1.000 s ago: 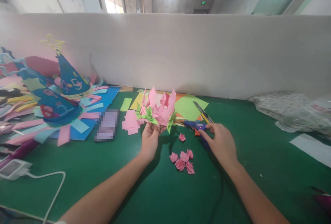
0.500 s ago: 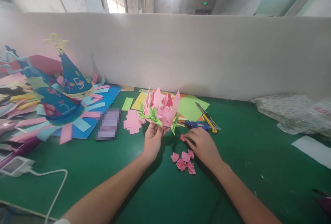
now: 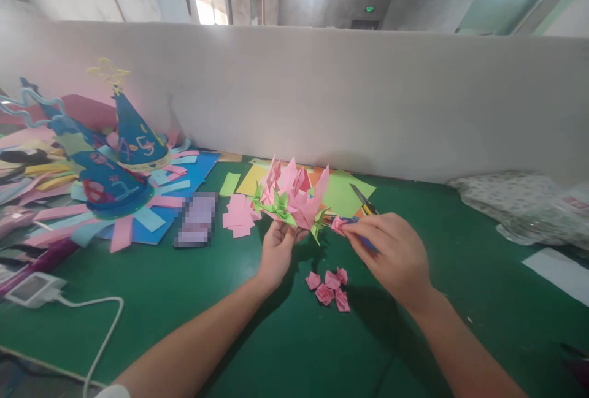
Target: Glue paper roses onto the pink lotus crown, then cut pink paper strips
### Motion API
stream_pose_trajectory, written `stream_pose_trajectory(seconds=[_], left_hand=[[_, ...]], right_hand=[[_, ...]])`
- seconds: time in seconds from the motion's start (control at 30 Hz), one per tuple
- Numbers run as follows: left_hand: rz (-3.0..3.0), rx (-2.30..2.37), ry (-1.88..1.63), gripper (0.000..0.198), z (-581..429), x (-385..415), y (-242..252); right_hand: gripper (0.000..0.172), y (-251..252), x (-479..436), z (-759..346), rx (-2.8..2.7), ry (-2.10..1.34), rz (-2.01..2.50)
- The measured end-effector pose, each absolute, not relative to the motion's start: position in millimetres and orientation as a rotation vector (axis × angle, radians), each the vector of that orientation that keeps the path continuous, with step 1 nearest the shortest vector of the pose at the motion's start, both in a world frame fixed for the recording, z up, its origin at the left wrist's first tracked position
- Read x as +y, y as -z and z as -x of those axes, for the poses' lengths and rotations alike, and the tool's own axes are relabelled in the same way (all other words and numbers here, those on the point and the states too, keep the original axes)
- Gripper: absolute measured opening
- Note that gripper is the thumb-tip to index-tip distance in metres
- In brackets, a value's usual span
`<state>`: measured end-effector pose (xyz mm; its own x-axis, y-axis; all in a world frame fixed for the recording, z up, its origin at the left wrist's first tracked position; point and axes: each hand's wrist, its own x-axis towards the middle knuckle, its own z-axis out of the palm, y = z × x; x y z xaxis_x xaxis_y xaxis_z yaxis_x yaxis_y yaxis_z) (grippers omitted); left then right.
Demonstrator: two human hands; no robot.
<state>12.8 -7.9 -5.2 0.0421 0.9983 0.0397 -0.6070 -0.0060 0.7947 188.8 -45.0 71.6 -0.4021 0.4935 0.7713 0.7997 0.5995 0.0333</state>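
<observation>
My left hand [image 3: 278, 254] grips the underside of a pink folded-paper lotus [image 3: 299, 202] with green paper leaves [image 3: 281, 205], held up off the table. Between the thumb and fingers of my right hand [image 3: 391, 257] is a small pink paper rose [image 3: 339, 225], just right of the lotus and apart from its petals. Several more pink paper roses [image 3: 324, 295] lie in a cluster on the green table below. Partly hidden behind my right hand is a blue tool [image 3: 368, 243], with a yellow-and-black utility knife [image 3: 365, 203] beyond it.
Pink paper pieces [image 3: 240, 217] and a blurred phone [image 3: 197, 219] lie left of the lotus. Blue cone hats [image 3: 138, 134] with paper strips stand farther left. A white charger [image 3: 34, 290] trails its cable at front left. Plastic-wrapped material [image 3: 543, 202] rests at right, near a white sheet [image 3: 559, 275].
My right hand has lifted the small paper rose from near the table and brought it up beside the lotus. My left hand keeps hold of the lotus; the view has shifted slightly.
</observation>
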Motion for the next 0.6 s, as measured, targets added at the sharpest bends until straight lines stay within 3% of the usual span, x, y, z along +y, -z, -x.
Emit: stream_pose_trajectory(seconds=[0.37, 0.6], left_hand=[[-0.767, 0.628, -1.388, 0.042, -13, -7, 7], [-0.768, 0.577, -1.364, 0.041, -12, -10, 1]], right_hand=[[0.031, -109, -5, -165, -2.677, 0.846, 0.387], [0.026, -119, 4, -157, -2.848, 0.892, 0.193]])
